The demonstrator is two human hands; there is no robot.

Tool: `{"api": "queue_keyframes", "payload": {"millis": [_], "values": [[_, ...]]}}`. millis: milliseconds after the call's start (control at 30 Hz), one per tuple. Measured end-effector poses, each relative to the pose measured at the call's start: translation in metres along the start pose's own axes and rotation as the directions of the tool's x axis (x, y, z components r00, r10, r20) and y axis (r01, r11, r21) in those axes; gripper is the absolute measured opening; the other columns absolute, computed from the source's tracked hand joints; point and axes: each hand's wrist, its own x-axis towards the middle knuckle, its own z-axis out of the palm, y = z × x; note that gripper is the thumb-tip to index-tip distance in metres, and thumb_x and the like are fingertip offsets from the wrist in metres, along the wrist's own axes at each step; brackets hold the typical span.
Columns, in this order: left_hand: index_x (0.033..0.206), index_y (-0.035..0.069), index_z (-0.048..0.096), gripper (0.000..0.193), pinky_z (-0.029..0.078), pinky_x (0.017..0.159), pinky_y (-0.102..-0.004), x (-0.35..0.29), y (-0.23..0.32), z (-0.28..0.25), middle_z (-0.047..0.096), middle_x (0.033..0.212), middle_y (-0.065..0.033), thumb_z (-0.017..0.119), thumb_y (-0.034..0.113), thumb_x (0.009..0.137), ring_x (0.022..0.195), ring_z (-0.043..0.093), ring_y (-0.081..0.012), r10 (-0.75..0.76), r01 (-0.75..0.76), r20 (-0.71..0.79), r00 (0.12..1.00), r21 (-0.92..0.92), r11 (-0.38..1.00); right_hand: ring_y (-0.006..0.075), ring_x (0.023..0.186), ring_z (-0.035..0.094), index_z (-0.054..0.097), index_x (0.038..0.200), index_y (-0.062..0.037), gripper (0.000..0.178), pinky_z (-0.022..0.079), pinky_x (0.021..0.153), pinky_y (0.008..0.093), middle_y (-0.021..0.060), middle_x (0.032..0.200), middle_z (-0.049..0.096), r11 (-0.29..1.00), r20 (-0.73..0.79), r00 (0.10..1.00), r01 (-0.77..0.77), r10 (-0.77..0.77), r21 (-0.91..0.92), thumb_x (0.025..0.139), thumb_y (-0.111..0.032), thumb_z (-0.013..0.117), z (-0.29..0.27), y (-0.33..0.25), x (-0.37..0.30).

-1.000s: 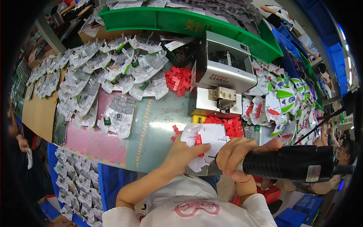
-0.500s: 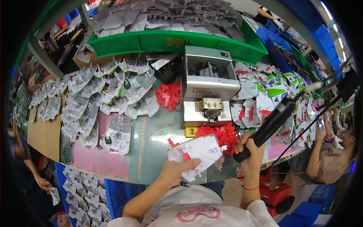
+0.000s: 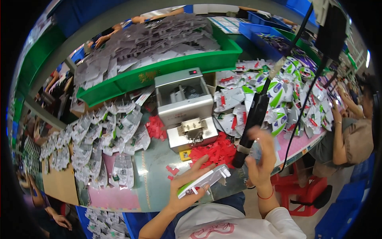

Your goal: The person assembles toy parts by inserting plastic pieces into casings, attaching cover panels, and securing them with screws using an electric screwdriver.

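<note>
In my left hand (image 3: 181,191) I hold a white plastic housing (image 3: 205,182) with a green edge, tilted on its side between thumb and fingers. My right hand (image 3: 262,159) is open, its fingers apart and partly blurred. It is right beside a black electric screwdriver (image 3: 256,113), which hangs upright from above. Beyond the housing lies a heap of small red plastic pieces (image 3: 217,150), with a few loose ones nearer my left hand. A silver screw feeder (image 3: 185,99) stands behind the heap.
Rows of white housings (image 3: 95,147) cover the left of the table. Housings with red pieces (image 3: 274,91) pile up at right. A green bin (image 3: 159,65) of grey-white parts spans the back. A cable hangs at right, near a seated person (image 3: 354,131) and red stool (image 3: 304,193).
My right hand has let go of the screwdriver, which now hangs beside it. The housing in my left hand has been turned from lying flat to on edge. The view has shifted.
</note>
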Motion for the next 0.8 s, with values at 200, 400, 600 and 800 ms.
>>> {"api": "queue_keyframes", "payload": {"millis": [200,400,600,800], "values": [[0.110,0.000,0.058,0.043,0.041,0.089,-0.0331,0.000,-0.005,0.009,0.042,0.127,-0.0267,0.064,-0.001,0.068,0.109,0.051,-0.0271,0.032,-0.043,0.087,0.996,0.127,0.991,0.0264,0.070,0.059,0.060,0.095,0.0002,0.022,0.046,0.061,0.0339,0.0123,0.080,0.060,0.950,0.377,0.926,-0.100,-0.020,0.295,0.077,-0.012,0.061,0.006,-0.007,-0.005],[0.114,-0.002,0.055,0.047,0.036,0.094,-0.0350,0.009,-0.005,0.032,0.040,0.128,-0.0277,0.064,-0.002,0.068,0.115,0.046,-0.0298,-0.020,0.013,0.249,0.968,0.030,0.999,0.0269,0.062,0.058,0.059,0.085,0.0003,0.011,0.045,0.054,0.0325,0.0123,0.072,0.059,0.941,0.328,0.944,-0.123,0.014,0.315,0.078,-0.008,0.061,-0.025,-0.002,-0.025],[0.128,0.004,0.042,0.066,0.038,0.093,-0.0444,0.000,0.009,0.044,0.024,0.139,-0.0241,0.069,0.006,0.068,0.124,0.033,-0.0381,-0.050,0.186,0.324,0.945,-0.405,0.895,0.0160,0.061,0.060,0.061,0.079,0.0022,0.033,0.047,0.055,0.0278,0.0105,0.070,0.063,0.864,-0.121,0.907,-0.335,0.405,0.377,0.089,-0.026,0.047,-0.078,0.026,-0.058],[0.127,-0.005,0.037,0.059,0.054,0.073,-0.0432,-0.003,0.005,0.032,0.031,0.136,-0.0191,0.063,0.005,0.074,0.114,0.043,-0.0414,-0.285,0.318,0.141,0.948,-0.437,0.841,0.0146,0.085,0.059,0.051,0.108,-0.0048,0.025,0.049,0.075,0.0287,0.0054,0.096,0.059,0.612,-0.494,0.460,-0.147,0.737,0.777,0.091,-0.023,0.046,-0.149,0.130,-0.013]]}}
